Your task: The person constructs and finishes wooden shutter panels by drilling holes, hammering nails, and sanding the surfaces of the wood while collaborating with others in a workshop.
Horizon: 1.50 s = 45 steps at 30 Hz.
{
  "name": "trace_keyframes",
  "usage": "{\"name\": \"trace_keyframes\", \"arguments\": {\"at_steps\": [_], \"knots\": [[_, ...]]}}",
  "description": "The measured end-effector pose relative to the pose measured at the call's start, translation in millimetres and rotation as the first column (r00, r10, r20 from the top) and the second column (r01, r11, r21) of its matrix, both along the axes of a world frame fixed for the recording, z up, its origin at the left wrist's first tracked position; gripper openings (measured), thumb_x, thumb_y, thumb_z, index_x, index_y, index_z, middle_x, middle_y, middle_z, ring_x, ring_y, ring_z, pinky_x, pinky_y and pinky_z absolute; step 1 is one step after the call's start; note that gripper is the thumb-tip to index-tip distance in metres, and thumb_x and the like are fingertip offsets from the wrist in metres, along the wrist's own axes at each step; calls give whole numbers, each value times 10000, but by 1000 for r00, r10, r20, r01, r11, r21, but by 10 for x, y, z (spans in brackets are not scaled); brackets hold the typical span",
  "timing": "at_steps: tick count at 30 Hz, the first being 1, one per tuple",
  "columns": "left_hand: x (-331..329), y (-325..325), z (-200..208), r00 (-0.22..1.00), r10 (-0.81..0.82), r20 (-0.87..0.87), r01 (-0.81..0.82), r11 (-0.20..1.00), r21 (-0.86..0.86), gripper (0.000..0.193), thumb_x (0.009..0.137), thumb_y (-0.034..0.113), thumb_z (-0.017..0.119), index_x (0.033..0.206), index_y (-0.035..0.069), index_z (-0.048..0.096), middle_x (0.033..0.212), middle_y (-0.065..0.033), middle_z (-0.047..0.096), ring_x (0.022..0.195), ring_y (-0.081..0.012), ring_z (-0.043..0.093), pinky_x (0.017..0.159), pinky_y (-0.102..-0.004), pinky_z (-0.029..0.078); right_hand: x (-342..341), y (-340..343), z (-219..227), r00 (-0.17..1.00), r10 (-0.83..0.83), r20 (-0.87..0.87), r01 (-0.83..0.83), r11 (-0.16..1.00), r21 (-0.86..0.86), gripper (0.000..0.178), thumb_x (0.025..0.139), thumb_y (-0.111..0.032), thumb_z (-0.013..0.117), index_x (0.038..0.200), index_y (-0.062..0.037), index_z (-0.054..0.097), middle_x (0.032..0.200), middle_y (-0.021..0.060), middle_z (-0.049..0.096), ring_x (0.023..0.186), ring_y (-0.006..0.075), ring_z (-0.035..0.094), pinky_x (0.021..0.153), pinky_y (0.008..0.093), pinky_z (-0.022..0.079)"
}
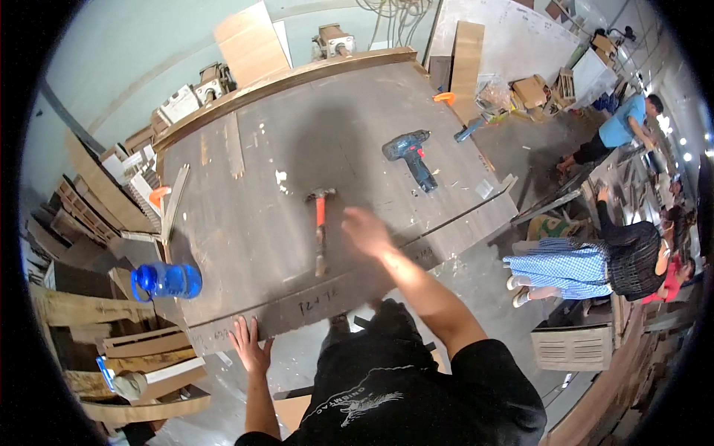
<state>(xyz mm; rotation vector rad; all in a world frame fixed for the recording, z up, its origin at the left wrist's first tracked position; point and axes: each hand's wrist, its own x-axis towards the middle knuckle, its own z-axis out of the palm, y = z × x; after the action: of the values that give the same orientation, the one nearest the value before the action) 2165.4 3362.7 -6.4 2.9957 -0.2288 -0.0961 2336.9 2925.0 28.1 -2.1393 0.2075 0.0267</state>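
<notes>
Hammer [320,227]: there is one, lying flat on the large dark wooden panel [297,149], near the middle of its near half. Its long axis runs almost straight away from the person, with the metal head at the far end and the orange-and-grey handle pointing back toward the near edge. One right hand [364,230] hovers just beside the handle, to its right, blurred, fingers loosely spread and holding nothing; whether it touches the panel I cannot tell. One left hand [249,346] lies open with fingers splayed against the panel's near edge. One blue cordless drill [410,157] lies farther off to the right on the panel, and one blue water bottle [167,281] rests at its left edge.
</notes>
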Motion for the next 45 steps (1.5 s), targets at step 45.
{"name": "trace_keyframes", "arguments": {"at_steps": [45], "knots": [[2668,-5998,323,385,-665,-640,-558,385,-735,294,944,80,642,1231,45,585,1117,-78,657,987,-158,641,874,-318,543,-138,-2877,-167,703,-707,-74,529,451,719,481,858,-30,683,1310,-11,518,1215,60,609,1074,195,573,965,329,445]]}}
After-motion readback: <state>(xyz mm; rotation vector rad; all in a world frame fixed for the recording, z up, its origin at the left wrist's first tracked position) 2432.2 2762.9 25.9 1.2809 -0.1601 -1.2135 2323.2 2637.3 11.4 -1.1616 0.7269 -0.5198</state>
